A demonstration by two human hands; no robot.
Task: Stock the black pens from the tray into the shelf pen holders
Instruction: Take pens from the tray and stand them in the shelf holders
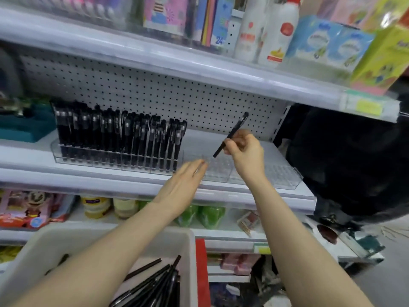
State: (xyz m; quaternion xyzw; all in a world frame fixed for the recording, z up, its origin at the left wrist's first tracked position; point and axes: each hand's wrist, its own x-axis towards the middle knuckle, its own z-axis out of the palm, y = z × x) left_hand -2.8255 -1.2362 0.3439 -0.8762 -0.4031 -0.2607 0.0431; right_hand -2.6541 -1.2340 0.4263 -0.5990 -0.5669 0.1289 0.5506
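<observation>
My right hand (245, 149) pinches one black pen (238, 127), tilted with its cap up, above the clear pen holders (281, 176) on the middle shelf. My left hand (183, 185) reaches forward with straight fingers, its tips touching the front of a clear holder. Several black pens (119, 134) stand upright in the holders on the left. Down at the bottom, a white tray (190, 251) holds several loose black pens (155, 286), partly hidden by my left forearm.
A white pegboard (155, 89) backs the shelf. A teal box (24, 127) stands left of the pens. Bottles and packs (276, 29) fill the shelf above, and jars and green packs (205, 216) the shelf below. A large dark shape (354, 162) sits to the right.
</observation>
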